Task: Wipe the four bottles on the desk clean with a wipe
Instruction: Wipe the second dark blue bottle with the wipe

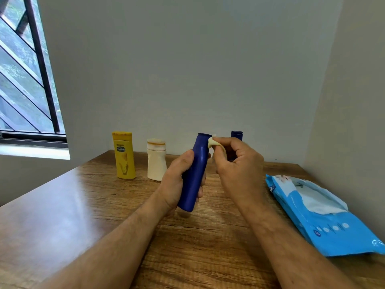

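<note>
Wiping the neck of the blue bottle, lifted off the table

The left hand (179,180) grips the blue bottle (194,174) round its body above the table (104,205); the right hand (235,161) pinches a bunched wipe (212,141) against the neck. Turning the bottle under steady pressure (not scrubbing one spot) should clean it evenly.

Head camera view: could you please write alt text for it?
A left hand holds a dark blue bottle above a wooden desk while the right hand rubs a wipe near its top. Yellow, cream and another blue bottle stand behind; a wipes pack lies right.
</note>
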`<state>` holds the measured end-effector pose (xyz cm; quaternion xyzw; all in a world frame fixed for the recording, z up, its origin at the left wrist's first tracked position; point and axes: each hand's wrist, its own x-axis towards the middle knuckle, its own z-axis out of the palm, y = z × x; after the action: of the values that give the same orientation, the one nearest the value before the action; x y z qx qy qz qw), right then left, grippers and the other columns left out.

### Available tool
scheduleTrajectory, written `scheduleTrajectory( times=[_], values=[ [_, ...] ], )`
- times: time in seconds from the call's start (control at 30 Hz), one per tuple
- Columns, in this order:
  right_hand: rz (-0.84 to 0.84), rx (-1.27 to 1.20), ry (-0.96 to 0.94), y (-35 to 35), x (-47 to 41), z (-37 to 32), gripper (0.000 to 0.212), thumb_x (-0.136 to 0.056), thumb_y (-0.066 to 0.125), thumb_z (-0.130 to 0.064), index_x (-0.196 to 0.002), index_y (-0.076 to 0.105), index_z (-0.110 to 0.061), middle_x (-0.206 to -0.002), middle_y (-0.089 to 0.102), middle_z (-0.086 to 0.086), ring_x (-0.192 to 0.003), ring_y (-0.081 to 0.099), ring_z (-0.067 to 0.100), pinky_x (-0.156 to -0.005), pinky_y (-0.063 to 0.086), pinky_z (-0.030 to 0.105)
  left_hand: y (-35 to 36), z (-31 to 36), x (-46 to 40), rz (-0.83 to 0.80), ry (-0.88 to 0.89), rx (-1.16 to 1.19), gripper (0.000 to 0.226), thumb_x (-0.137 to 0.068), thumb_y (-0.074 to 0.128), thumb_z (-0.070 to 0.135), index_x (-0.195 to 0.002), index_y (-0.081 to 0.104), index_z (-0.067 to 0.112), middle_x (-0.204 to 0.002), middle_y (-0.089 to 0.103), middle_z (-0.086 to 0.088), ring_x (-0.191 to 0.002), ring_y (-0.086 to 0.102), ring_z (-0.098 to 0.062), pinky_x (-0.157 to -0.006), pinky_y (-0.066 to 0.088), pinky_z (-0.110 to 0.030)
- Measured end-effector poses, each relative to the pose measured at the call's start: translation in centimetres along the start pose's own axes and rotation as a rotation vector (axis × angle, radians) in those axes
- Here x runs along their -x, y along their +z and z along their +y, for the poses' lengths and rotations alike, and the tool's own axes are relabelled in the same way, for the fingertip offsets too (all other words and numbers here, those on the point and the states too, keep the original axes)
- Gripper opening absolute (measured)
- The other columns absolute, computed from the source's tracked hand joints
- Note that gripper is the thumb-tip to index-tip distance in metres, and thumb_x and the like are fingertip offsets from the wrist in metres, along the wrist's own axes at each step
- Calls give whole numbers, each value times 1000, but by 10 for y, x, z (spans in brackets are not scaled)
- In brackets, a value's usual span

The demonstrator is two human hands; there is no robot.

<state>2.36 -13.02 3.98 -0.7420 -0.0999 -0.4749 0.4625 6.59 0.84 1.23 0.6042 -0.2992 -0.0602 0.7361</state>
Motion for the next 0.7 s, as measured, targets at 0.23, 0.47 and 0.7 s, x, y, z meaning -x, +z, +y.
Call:
scheduleTrajectory(
  times=[0.23,0.47,0.7],
  values=[
    [-157,33,-122,0,3,-1,25,-91,69,-15,-113,74,-25,-92,69,-12,-86,63,2,-73,48,11,-5,-4,-6,-77,-31,-2,76,-64,78,32,-127,35,28,-76,62,-3,-52,54,-20,-48,49,-30],
    [-63,23,46,0,1,6,19,-90,67,-17,-105,74,-26,-90,70,-18,-85,66,-1,-69,52,9,2,-5,-6,-28,-16,122,53,-77,57,22,-127,48,7,-89,65,-11,-71,61,-24,-61,55,-40],
    [-102,-28,136,2,0,8,20,-92,68,-24,-109,75,-29,-92,71,-16,-86,64,0,-67,49,6,1,-2,-6,36,-43,165,43,-76,52,23,-116,63,12,-93,68,-12,-78,67,-24,-69,60,-45]
  ],
)
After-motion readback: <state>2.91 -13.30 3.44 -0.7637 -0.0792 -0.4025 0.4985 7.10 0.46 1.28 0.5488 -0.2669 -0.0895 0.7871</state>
